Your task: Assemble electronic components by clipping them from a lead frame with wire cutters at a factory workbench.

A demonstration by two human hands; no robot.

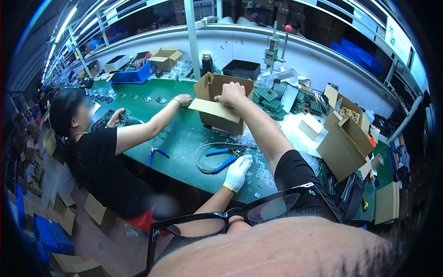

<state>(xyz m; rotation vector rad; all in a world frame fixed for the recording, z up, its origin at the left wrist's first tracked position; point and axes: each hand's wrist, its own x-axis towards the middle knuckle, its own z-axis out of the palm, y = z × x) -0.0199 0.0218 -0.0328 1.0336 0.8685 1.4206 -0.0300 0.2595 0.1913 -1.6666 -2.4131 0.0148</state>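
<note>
My bare right hand point(232, 93), with curled fingers, reaches over the near side of an open cardboard box point(220, 121). Its fingertips and anything in them are hidden. On the green table my left hand point(239, 173), in a white knitted glove, has its fingers drawn together; whatever they may hold does not show. Just beyond it lie pliers with blue handles point(224, 164) and a looped grey strap point(198, 156). Small clear plastic pieces point(264, 176) are scattered to the right of the glove.
A co-worker point(104, 138) at left reaches along the table point(182, 134). Second blue-handled pliers point(158, 153) lie between us. Stacked green circuit boards point(270, 101), a hand press point(272, 53) and a black tray point(242, 69) stand behind. A tilted cardboard box point(344, 147) is at right.
</note>
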